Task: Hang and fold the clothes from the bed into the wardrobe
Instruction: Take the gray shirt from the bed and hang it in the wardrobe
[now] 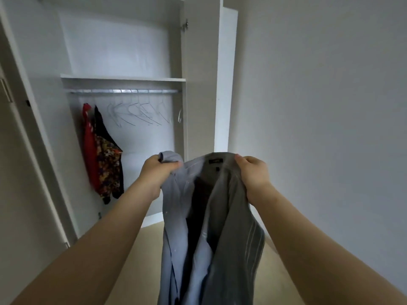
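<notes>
A light blue-grey striped shirt [231,227] hangs in front of me, collar up with a dark label showing. My left hand [154,172] grips its left shoulder and collar end. My right hand [253,172] grips the right side of the collar. The open white wardrobe [123,79] stands ahead on the left. Its metal rail [123,91] carries several empty wire hangers [141,112]. At the rail's left end hang a red garment [89,146] and a dark floral garment [109,164]. The bed is out of view.
The wardrobe's open door [225,80] stands edge-on just right of the compartment. A bare grey wall [319,95] fills the right side. Beige floor [141,249] lies below the shirt. Another door panel [22,150] runs along the left edge.
</notes>
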Demonstrator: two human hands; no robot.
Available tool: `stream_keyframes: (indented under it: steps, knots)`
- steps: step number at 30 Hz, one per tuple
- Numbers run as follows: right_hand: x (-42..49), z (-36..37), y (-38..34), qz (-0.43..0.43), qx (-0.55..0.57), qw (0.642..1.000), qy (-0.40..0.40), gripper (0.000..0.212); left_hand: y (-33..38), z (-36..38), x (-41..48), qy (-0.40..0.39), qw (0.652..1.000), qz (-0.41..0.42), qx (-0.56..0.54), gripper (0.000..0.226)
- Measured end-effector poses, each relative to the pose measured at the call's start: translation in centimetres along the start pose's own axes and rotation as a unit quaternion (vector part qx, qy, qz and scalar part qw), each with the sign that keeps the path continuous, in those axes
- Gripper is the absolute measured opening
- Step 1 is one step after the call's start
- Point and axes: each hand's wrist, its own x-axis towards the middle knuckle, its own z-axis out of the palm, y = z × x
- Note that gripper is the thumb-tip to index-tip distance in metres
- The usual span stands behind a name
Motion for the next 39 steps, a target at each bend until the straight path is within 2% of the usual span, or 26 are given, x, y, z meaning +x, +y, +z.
stream_keyframes:
  steps: [2, 5, 8, 11, 15, 17, 26, 33, 36, 39]
  knots:
    - [1.9, 3.7, 0.2, 0.009, 0.006, 1.000, -0.006, 0.029, -0.3, -2.6, 2.8, 0.046, 0.998, -0.018, 0.026, 0.015]
    - [4.0, 8.4, 0.5, 0.003, -0.005, 1.000, -0.020, 0.019, -0.8, -5.6, 6.2, 0.079, 0.995, -0.010, 0.066, 0.021]
    - [6.3, 12.0, 1.2, 0.001, -0.018, 1.000, -0.019, 0.017, -1.3, -7.7, 9.1, 0.095, 0.992, 0.024, 0.082, 0.012]
    - [8.8, 14.9, 2.4, 0.017, -0.017, 1.000, -0.014, 0.020, -2.2, -9.7, 12.1, 0.128, 0.990, 0.041, 0.042, 0.023]
    - [12.6, 18.2, 4.2, 0.041, 0.010, 0.999, 0.007, 0.017, -3.8, -11.6, 16.4, 0.219, 0.974, -0.010, -0.065, 0.036]
    - [14.1, 19.5, 4.5, 0.049, 0.011, 0.999, 0.004, 0.019, -4.0, -11.8, 18.2, 0.237, 0.966, -0.017, -0.106, 0.035]
    - [27.7, 28.0, 4.8, 0.060, 0.071, 0.987, -0.129, 0.013, -4.1, -8.7, 32.1, 0.235, 0.964, -0.010, -0.127, 0.038]
    - [36.3, 34.2, 5.7, 0.041, 0.046, 0.977, -0.206, 0.015, -4.3, -8.4, 40.0, 0.278, 0.942, -0.027, -0.185, 0.034]
    - [38.5, 37.8, 6.6, 0.030, 0.031, 0.970, -0.239, 0.014, -4.7, -9.9, 43.0, 0.312, 0.926, -0.042, -0.211, 0.037]
    - [40.3, 41.5, 7.3, 0.021, 0.018, 0.963, -0.267, 0.014, -5.6, -11.8, 46.1, 0.318, 0.925, -0.025, -0.207, 0.033]
